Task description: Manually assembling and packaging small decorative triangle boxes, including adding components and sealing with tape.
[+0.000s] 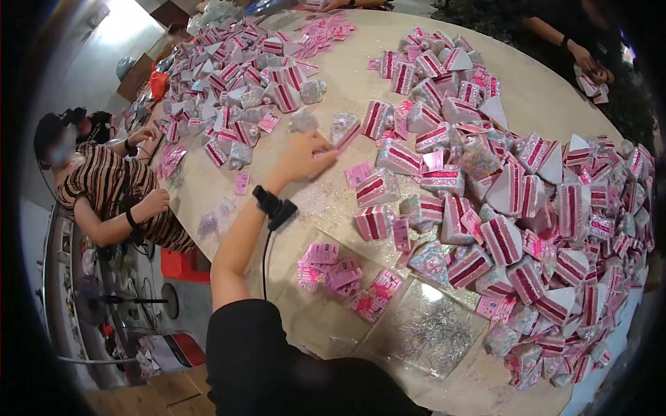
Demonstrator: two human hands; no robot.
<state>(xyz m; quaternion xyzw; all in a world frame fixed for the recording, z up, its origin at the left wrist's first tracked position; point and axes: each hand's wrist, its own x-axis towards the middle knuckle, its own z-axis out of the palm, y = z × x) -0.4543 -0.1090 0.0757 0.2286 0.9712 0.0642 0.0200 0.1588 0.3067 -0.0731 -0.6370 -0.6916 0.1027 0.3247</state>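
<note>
Indoors, at far left, a co-worker in a striped top (114,182) held both forearms toward the edge of a pale table (527,87), with a red stool-like object (182,265) below. A heap of pink-and-white toy cake slices (232,83) covered the table's upper left, and loose pink cards (329,31) lay at its upper right side.

Next along, the wearer's left hand (305,158), a black device (274,208) strapped at its wrist, reached over the glitter-strewn tabletop with its fingers curled partway in. A single glittery slice (345,129) lay just beside the fingertips, left of the larger pile; I could not tell whether they touched it or had hold of anything.

Closer to the wearer's body, a stack of pink cards (322,253) lay on a shallow clear tray (305,319), beside a second tray (388,336) bearing silvery strands (447,329). Farther right, a big mound of slices (503,239) sprawled to the table's edge. At upper right, another co-worker's hands (588,61) were at a similar slice (586,84). The wearer's right hand's grip I could not tell.
</note>
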